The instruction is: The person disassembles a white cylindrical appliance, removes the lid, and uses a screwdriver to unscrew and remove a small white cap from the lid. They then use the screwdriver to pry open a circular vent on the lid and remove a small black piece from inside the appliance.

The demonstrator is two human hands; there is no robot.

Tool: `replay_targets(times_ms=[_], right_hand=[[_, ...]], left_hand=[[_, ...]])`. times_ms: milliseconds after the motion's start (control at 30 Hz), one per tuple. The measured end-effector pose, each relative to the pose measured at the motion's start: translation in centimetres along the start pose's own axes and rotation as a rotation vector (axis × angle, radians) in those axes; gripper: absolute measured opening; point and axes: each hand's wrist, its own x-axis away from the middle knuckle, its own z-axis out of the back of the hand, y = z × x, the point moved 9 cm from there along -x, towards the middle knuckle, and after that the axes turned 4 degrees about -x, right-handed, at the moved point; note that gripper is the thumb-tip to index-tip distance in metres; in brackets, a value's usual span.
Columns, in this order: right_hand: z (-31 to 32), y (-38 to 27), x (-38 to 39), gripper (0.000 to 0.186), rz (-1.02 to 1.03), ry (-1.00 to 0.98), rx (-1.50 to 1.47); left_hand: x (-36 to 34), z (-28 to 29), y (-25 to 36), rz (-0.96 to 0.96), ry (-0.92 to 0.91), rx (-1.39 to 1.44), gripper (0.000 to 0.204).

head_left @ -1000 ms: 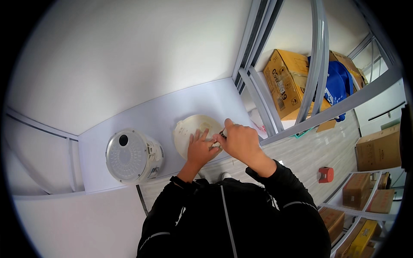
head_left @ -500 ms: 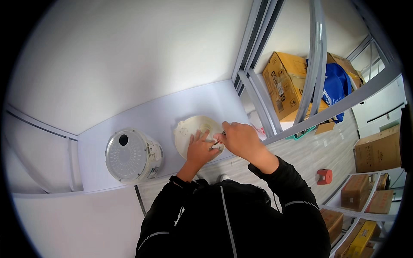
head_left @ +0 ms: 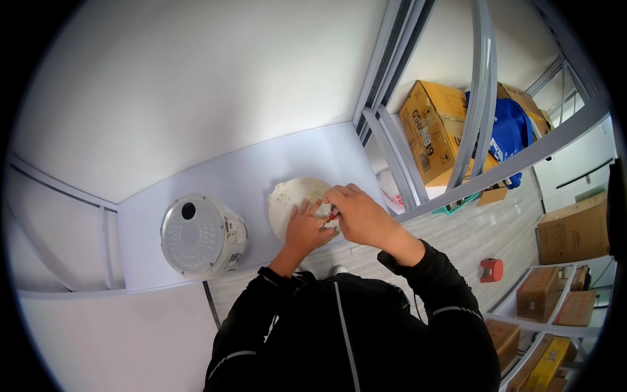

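Observation:
My left hand [head_left: 307,228] lies with spread fingers on a round cream plastic part [head_left: 288,200] on the pale shelf surface [head_left: 241,170]. My right hand [head_left: 360,217] is closed around a small red-and-dark tool [head_left: 334,212] over the part's right side, close to my left fingertips. The tool's working end is too small to make out. To their left stands a white cylindrical appliance [head_left: 196,238] with a silvery top and a dark round opening.
Grey metal frames [head_left: 483,78] rise at the right, around a yellow carton [head_left: 428,130] and a blue bag [head_left: 509,127]. A red stool [head_left: 491,270] stands on the floor. Brown cartons [head_left: 539,293] fill shelves at the lower right. A white wall [head_left: 228,78] backs the surface.
My right hand has shifted slightly, its fingers now more curled over the tool, whose red part shows more. The cream part has moved a little to the right.

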Motion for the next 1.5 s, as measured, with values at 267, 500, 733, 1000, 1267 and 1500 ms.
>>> replay_targets(times_ms=[267,500,733,1000,1267,1500], right_hand=[[-1.1,2.7,1.0,0.028,-0.347,-0.182,0.155],[0.5,1.6,1.2,0.033,-0.498,-0.093,0.215],[-0.1,0.1,0.8,0.033,-0.025,-0.074,0.035],[-1.3,1.7,0.7,0.034,-0.304,-0.212,0.025],[0.0,0.6,0.0,0.043,-0.12,-0.005,-0.098],[1.8,1.3,0.7,0.048,-0.126,0.072,-0.127]], left_hand=[[-0.1,-0.1,-0.1,0.022,-0.037,-0.037,0.045],[-0.2,-0.5,0.0,0.058,-0.109,-0.018,0.046],[0.0,-0.4,0.4,0.047,-0.057,-0.023,0.042],[0.2,-0.7,0.2,0.002,0.013,-0.091,0.03],[0.8,0.7,0.0,0.002,0.119,0.018,0.024],[0.1,1.3,-0.7,0.082,0.11,0.034,0.016]])
